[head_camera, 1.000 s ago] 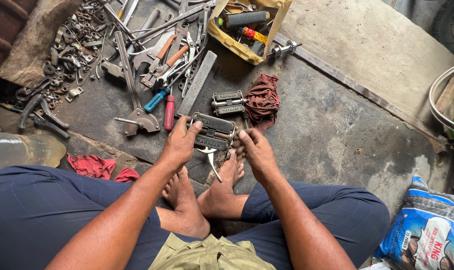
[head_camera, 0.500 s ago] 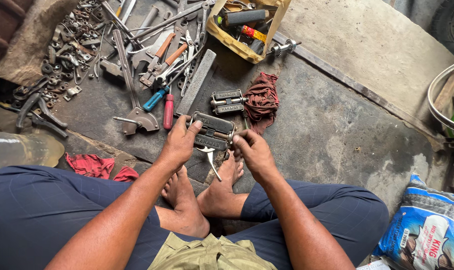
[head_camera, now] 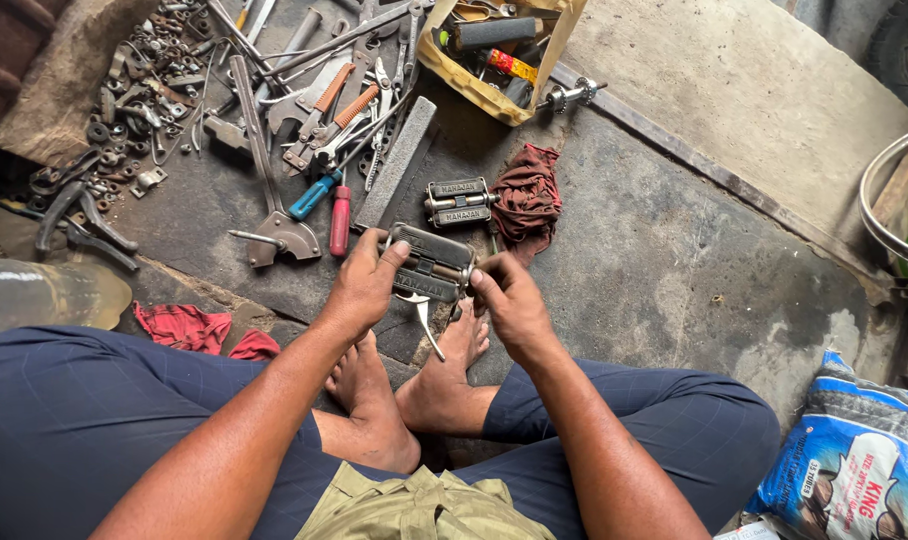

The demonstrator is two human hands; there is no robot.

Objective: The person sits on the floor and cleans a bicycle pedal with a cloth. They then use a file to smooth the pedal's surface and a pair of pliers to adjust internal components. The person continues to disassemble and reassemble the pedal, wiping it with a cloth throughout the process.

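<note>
I sit on the floor with my bare feet together. My left hand grips the left end of a grey metal bicycle pedal held just above my toes. At the pedal's right end, my right hand pinches the axle side with its fingers. A small shiny metal tool hangs below the pedal between my hands; which hand holds it I cannot tell. A second matching pedal lies on the floor just beyond, next to a dark red rag.
Pliers, wrenches, a flat file, a red-handled screwdriver and several nuts lie scattered at the upper left. A cardboard box of tools sits at the top. A red cloth lies left, a printed sack at the lower right.
Both hands have lifted the pedal slightly and shifted their grip on it. My right hand's fingers have moved closer to the pedal's end.
</note>
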